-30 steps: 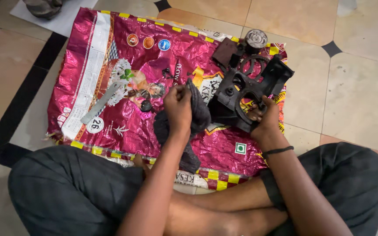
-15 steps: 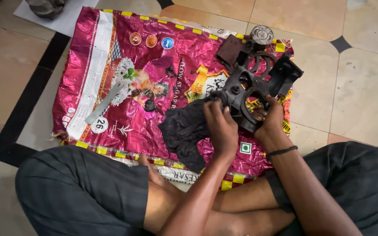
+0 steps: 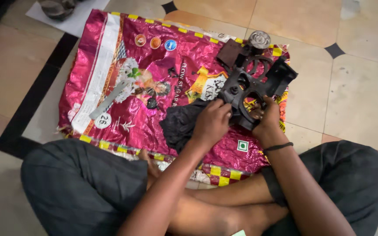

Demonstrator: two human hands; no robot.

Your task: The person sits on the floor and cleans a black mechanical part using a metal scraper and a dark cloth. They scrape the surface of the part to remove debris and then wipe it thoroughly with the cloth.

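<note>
A shiny magenta woven plastic sack (image 3: 110, 78) lies flat on the tiled floor (image 3: 364, 105) as a work mat, in front of a person seated cross-legged. Towards its left a flat grey metal strip (image 3: 108, 102) rests loose, with a few small dark bits (image 3: 152, 103) near the middle. Further right, a crumpled black cloth (image 3: 181, 124) sits on the sack, and the left hand (image 3: 212, 124) presses on its right edge, fingers curled and reaching to the near side of a black moulded plastic frame with round openings (image 3: 246, 89). The right hand (image 3: 266, 119) grips that frame's lower edge – fingers wrapped around it, the frame tilted up off the sack. Behind it lie a dark square block (image 3: 229, 52) and a round silvery metal part (image 3: 259, 39), at the sack's far edge

The likely trouble: the tilted frame could slip from this one-edge hold and knock the parts behind it onto the tiles – or the loose bits could get swept off by the cloth
</note>
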